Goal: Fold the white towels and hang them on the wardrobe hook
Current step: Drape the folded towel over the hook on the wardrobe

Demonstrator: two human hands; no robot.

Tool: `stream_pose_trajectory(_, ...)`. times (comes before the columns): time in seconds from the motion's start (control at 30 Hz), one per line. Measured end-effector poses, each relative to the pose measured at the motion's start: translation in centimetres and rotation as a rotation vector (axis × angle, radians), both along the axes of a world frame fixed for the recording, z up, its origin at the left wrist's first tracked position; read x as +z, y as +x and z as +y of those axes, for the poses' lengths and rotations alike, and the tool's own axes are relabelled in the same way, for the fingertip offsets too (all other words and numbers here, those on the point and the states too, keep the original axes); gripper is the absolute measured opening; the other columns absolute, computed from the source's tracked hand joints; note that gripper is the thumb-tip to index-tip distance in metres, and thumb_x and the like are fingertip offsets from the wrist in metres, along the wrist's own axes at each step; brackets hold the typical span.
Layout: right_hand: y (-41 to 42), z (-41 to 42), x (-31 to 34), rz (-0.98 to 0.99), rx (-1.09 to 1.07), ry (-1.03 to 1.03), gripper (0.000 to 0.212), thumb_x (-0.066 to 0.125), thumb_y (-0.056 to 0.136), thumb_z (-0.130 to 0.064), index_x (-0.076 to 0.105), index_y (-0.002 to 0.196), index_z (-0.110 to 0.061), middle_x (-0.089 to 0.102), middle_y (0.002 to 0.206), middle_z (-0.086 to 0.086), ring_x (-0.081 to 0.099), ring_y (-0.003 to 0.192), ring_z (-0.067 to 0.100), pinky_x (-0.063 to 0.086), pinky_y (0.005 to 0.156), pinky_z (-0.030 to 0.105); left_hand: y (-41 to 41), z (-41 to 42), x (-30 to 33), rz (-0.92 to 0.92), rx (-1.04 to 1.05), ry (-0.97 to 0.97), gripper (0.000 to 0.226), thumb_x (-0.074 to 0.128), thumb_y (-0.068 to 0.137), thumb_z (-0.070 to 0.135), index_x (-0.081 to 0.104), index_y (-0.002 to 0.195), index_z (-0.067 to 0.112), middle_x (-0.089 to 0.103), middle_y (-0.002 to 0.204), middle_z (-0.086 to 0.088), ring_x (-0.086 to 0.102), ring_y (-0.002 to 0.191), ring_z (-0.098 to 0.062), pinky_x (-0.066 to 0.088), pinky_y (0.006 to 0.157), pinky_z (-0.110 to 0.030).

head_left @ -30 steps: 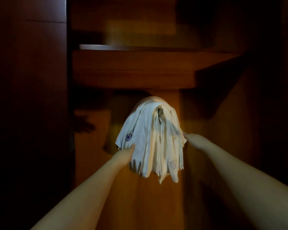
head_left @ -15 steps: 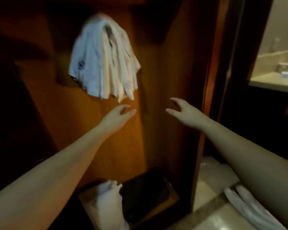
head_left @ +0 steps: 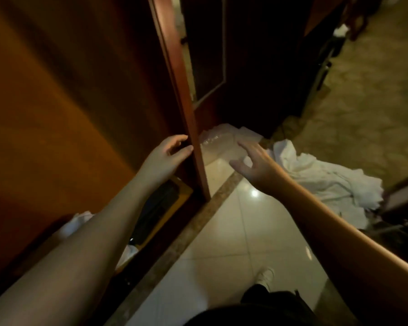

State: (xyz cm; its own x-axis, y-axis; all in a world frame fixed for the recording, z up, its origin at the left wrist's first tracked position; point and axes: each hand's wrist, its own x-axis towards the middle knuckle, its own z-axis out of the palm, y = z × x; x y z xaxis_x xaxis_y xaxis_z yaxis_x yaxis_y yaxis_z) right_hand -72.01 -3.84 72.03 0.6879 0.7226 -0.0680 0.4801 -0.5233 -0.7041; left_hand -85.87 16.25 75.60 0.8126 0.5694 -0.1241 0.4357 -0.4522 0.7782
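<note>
A heap of white towels (head_left: 320,182) lies crumpled on the floor at the right. My right hand (head_left: 253,162) reaches out over the floor just left of the heap, fingers spread and holding nothing. My left hand (head_left: 167,152) hovers in front of the wooden wardrobe wall (head_left: 57,109), close to its vertical front edge (head_left: 186,109), fingers loosely bent and empty. The hook and the towels hung on it are out of view above.
A clear plastic bag (head_left: 218,143) lies on the glossy tiled floor (head_left: 233,243) at the wardrobe's foot. White cloth (head_left: 77,223) and a dark box (head_left: 158,208) sit in the wardrobe's bottom. A stone threshold strip (head_left: 186,234) runs diagonally. My shoe (head_left: 265,276) shows below.
My view has swung down and right, off the hung towels to the floor. Both hands let go of the hung bundle and dropped lower; the right one now reaches toward the floor heap.
</note>
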Motion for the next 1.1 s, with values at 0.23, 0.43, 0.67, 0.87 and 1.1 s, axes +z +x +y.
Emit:
stream_pose_trajectory(0.23,10.0,-5.3,-6.8,0.173,-0.071,-0.131,0.062,0.056,0.100,-0.042,0.039,0.152,-0.014,0.037,0.157,0.003,0.035,0.144,0.020,0.028,0.113,0.029,13.3,-3.4,-7.4,0.145,-0.068,-0.158,0.042,0.057,0.098,0.043,0.053,0.138,0.032,0.054,0.138,0.007,0.049,0.122,-0.009,0.037,0.097,-0.029)
stream_pose_trajectory(0.43,18.9,-7.8,-12.2,0.295,-0.198,-0.260,0.060,0.056,0.099,-0.043,0.041,0.151,-0.016,0.037,0.157,0.004,0.035,0.144,0.021,0.030,0.114,0.034,23.6,-4.4,-12.6,0.270,-0.131,-0.232,0.041,0.057,0.095,0.050,0.055,0.134,0.037,0.055,0.138,0.007,0.050,0.128,-0.013,0.038,0.104,-0.035)
stream_pose_trajectory(0.67,29.1,-8.3,-19.5,0.493,-0.394,-0.380,0.054,0.054,0.101,-0.041,0.044,0.149,-0.017,0.039,0.156,0.004,0.040,0.140,0.022,0.033,0.110,0.033,37.2,-2.5,-19.0,0.384,-0.231,-0.263,0.040,0.059,0.097,0.040,0.058,0.133,0.023,0.059,0.131,-0.001,0.056,0.121,-0.018,0.044,0.104,-0.037)
stream_pose_trajectory(0.87,39.3,-8.4,-24.8,0.635,-0.598,-0.464,0.052,0.052,0.101,-0.039,0.047,0.146,-0.015,0.042,0.154,0.008,0.044,0.138,0.026,0.037,0.111,0.036,50.8,-1.3,-24.4,0.522,-0.394,-0.290,0.039,0.057,0.098,0.036,0.059,0.134,0.020,0.060,0.130,-0.003,0.055,0.120,-0.019,0.039,0.092,-0.028)
stream_pose_trajectory(1.1,49.5,-10.3,-32.0,0.763,-0.754,-0.448,0.050,0.050,0.101,-0.038,0.049,0.145,-0.014,0.045,0.151,0.009,0.046,0.136,0.027,0.039,0.108,0.037,65.1,-2.9,-31.4,0.679,-0.548,-0.229,0.036,0.054,0.099,0.040,0.059,0.130,0.024,0.062,0.124,0.000,0.058,0.111,-0.020,0.045,0.090,-0.031)
